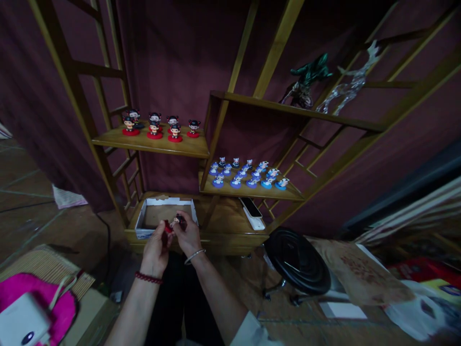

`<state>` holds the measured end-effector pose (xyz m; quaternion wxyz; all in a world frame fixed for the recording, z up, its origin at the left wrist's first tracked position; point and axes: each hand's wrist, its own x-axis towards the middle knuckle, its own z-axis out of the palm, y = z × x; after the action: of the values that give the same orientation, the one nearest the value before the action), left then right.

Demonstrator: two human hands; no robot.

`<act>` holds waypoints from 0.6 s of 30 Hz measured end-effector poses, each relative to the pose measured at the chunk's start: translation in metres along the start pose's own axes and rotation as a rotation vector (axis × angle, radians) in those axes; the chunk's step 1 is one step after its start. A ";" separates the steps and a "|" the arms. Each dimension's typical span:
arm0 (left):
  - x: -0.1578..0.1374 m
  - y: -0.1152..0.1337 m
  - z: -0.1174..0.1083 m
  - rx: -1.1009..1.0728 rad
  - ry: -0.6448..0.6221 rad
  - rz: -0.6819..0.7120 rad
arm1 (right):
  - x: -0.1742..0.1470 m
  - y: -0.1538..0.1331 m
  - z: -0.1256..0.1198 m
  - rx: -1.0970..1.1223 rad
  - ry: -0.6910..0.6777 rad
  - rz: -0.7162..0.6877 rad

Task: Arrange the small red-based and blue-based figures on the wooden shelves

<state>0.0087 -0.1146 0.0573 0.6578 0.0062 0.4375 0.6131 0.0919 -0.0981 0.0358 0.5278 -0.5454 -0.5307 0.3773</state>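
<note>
In front of the low shelf, my left hand [158, 245] pinches a small red round base [167, 227]. My right hand [188, 234], a bracelet at its wrist, grips a little dark-haired figurine [177, 219] close beside that base. Whether the two pieces touch is hidden by my fingers. Just behind both hands lies a shallow white cardboard box [140, 222] with a brown bottom. Up on the left shelf stand several similar black-haired figurines [154, 129], most of them on red bases.
Several purple and blue figurines [236, 180] stand in rows on the middle shelf [252, 191]. A phone [251, 207] rests on a white box at the lower shelf's right. Above are a green sculpture [306, 79] and a clear deer [351, 86]. A black stool [298, 262] stands right.
</note>
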 end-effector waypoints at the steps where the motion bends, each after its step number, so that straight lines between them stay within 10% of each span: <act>1: 0.000 0.001 0.000 0.001 0.004 -0.003 | 0.001 0.003 0.001 0.027 -0.006 0.015; 18: 0.002 0.012 0.002 -0.107 -0.037 -0.102 | 0.012 -0.001 -0.002 0.321 0.020 0.132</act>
<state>0.0001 -0.1083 0.0640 0.6956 -0.0398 0.3916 0.6010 0.0956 -0.0865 0.0384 0.5874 -0.4915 -0.4212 0.4858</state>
